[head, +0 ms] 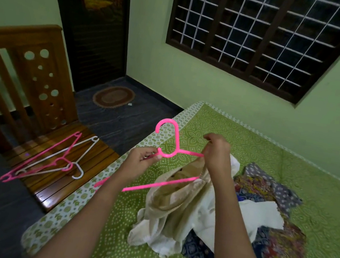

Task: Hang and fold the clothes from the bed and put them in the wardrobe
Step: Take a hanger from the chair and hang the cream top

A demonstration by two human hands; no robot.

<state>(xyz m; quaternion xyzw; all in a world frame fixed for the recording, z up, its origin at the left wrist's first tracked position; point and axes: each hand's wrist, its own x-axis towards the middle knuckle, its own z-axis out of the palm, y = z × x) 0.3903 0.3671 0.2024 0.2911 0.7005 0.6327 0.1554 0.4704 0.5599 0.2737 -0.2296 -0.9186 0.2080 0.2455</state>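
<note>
Fingers of the left hand curl around a pink plastic hanger, gripping it just below the small ring at its neck, with its rounded hook standing upright above. Fingers of the right hand pinch the top edge of a cream garment at the end of the hanger's right arm. The hanger is thin and smooth, and its straight lower bar runs slantwise in front of the cloth. The garment is soft and slightly glossy. It hangs in loose folds from the right hand, and its lower part lies crumpled on the bed.

Beside it on the bed lie a plain white cloth and a heap of printed clothes in dark blue, red and yellow florals. The bedspread is green with white dotted circles and a pale patterned border.

To the left, just beside the bed, a slatted wooden seat with a glossy finish carries spare hangers, pink and white, lying overlapped. Its wooden back has upright slats and round cut-outs. Farther off are a dark floor with an oval woven mat, a dark door and a window with a white grille.
</note>
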